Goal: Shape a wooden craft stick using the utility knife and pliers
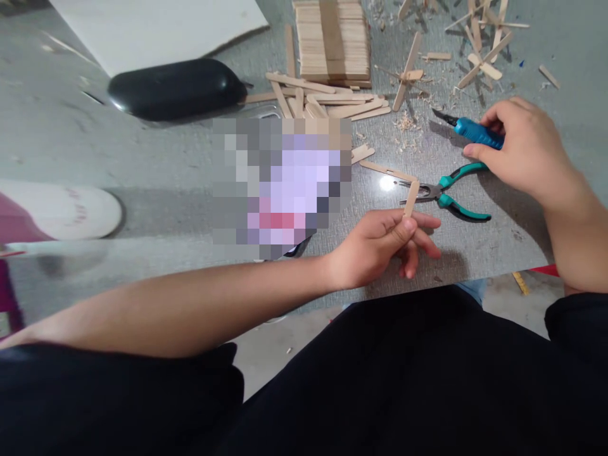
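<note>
Between thumb and fingers my left hand (387,244) pinches a short piece of popsicle stick (411,199), which points up and away from me. My right hand (525,145) is closed around a blue utility knife (477,132), its dark blade pointing left. Needle-nose pliers (432,191) with green and black handles lie on the table between my hands, jaws parted. One handle end reaches close under my right hand. Just beyond the held piece lies a popsicle stick with a small slot (387,170). Wood shavings (407,124) are scattered left of the blade.
A banded stack of popsicle sticks (332,44) stands at the back, with loose sticks (327,100) before it. Crossed stick assemblies (484,63) lie at the back right. A black case (175,88), a white sheet (156,28) and a blurred-out screen (294,183) occupy the left and middle.
</note>
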Demonstrator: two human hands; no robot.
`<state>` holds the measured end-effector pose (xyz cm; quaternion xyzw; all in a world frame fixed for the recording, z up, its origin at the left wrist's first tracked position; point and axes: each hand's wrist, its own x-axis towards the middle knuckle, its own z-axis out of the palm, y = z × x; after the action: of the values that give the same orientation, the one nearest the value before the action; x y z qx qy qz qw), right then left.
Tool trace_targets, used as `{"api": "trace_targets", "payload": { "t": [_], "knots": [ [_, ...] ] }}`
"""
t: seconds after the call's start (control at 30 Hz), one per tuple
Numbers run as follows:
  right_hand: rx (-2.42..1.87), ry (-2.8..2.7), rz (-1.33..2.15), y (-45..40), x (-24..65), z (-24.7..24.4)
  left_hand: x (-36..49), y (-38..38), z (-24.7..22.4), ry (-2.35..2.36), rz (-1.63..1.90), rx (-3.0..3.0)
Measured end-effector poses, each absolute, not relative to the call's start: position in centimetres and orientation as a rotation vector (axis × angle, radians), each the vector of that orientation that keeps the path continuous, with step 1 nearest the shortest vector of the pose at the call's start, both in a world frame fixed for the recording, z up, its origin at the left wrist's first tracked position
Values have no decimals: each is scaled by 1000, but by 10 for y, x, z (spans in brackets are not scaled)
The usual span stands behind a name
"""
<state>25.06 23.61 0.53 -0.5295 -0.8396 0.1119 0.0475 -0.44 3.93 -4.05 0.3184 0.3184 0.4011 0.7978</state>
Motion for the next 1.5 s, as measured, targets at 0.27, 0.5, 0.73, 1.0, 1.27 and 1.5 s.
{"api": "trace_targets", "payload": {
  "t": [0.27, 0.5, 0.73, 1.0, 1.27, 1.5],
  "knots": [
    [-710, -2905, 285, 197, 245, 17, -5, 33, -31, 841, 864, 888],
    [-788, -3118, 23, 165, 232, 6, -10, 31, -28, 1040, 1067, 1271],
    [-875, -2914, 155, 165, 231, -1, -10, 25, -37, 891, 1255, 1163],
    [-785, -2264, 749, 170, 239, 23, -14, 28, -37, 883, 1230, 1020],
    [-968, -2051, 1275, 184, 234, -10, -10, 28, -34, 782, 1276, 1064],
    [-1014, -2314, 1132, 165, 229, 11, -6, 25, -42, 979, 1381, 1082]
  ]
}}
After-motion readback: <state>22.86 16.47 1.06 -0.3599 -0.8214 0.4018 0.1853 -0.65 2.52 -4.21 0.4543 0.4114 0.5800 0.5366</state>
